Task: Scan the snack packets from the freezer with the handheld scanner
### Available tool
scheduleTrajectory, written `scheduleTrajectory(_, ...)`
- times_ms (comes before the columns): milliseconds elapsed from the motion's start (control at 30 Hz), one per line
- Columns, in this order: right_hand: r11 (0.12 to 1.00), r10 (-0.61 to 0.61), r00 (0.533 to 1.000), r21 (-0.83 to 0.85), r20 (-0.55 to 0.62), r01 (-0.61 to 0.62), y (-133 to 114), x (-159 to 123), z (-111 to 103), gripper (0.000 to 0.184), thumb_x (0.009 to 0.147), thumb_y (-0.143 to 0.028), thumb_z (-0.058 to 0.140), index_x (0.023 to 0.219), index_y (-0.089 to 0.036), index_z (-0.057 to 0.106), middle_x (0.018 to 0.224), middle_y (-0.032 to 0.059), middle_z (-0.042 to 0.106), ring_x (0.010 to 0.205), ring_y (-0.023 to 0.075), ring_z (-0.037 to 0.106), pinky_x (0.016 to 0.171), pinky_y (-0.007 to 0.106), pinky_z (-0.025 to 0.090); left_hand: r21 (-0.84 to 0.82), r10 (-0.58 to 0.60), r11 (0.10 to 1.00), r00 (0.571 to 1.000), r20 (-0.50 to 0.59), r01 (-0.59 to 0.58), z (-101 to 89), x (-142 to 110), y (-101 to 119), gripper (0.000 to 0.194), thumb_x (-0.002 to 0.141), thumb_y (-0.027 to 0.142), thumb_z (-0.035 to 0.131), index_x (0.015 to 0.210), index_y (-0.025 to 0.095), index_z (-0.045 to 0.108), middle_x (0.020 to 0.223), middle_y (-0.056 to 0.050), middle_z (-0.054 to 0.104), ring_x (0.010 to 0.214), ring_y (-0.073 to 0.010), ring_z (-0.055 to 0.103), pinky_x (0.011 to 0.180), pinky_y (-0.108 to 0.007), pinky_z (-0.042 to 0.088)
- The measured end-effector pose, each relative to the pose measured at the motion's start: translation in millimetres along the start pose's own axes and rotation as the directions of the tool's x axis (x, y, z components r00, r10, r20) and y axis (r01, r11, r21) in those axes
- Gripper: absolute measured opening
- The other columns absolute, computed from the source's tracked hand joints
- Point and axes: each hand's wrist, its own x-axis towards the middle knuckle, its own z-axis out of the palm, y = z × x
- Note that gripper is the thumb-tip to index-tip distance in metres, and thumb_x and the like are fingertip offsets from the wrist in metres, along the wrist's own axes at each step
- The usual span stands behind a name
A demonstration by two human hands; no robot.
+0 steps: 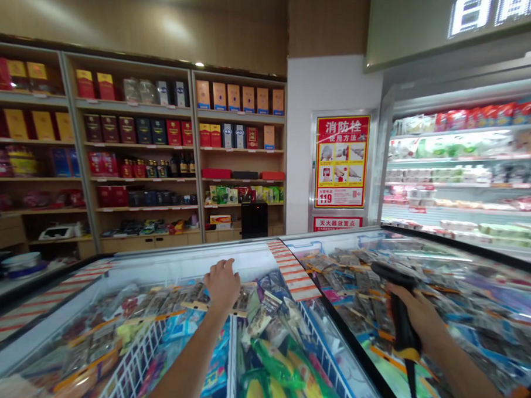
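Observation:
My left hand [224, 283] reaches forward over the chest freezer, back of the hand toward me. Its fingers are bent and a little apart, with nothing visible in them. Under and around it lie flat dark packs [158, 301] with orange edges; whether it touches them I cannot tell. My right hand [414, 316] is wrapped round the handle of a black barcode scanner [402, 310] with a yellow band and a cord hanging down. The scanner is over the right-hand freezer section, above many similar dark packs [360, 259].
White wire baskets [131, 357] divide the left section, with green and yellow packs [282, 368] in front. A striped frame bar [295, 271] separates the two sections. Behind stand shelves of boxed goods [241, 147], a red fire-hydrant poster [342, 160] and a lit refrigerated display [466, 167].

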Motion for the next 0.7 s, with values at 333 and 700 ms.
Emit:
scheduleTrajectory(333, 0.986, 0.078, 0.997, 0.147, 0.026, -0.081, 20.4, 16.9, 8.9, 0.027, 0.059, -0.043, 0.067, 0.055, -0.019, 0.055, 0.041, -0.0007, 0.056, 0.035, 0.0147, 0.048, 0.033, 0.026, 0.038, -0.368, 0.199, 0.926, 0.941, 0.273, -0.089, 58.2, 3.7, 162.2, 0.033, 0.074, 0.028, 0.048, 0.106, 0.021, 0.054, 0.110, -0.008, 0.056, 0.104, -0.0233, 0.047, 0.086, -0.038, 0.034)
scheduleTrajectory(700, 0.999, 0.016, 1.000, 0.048, -0.007, -0.016, 30.4, 19.2, 6.7, 0.035, 0.062, -0.050, 0.062, 0.051, -0.017, 0.055, 0.037, 0.0011, 0.053, 0.032, 0.0149, 0.045, 0.031, 0.028, 0.038, -0.434, 0.215, 0.901, 0.869, 0.446, -0.001, 116.1, 16.8, 218.2, 0.036, 0.069, 0.036, 0.055, 0.099, 0.016, 0.058, 0.104, -0.016, 0.060, 0.105, -0.0319, 0.049, 0.087, -0.046, 0.031)
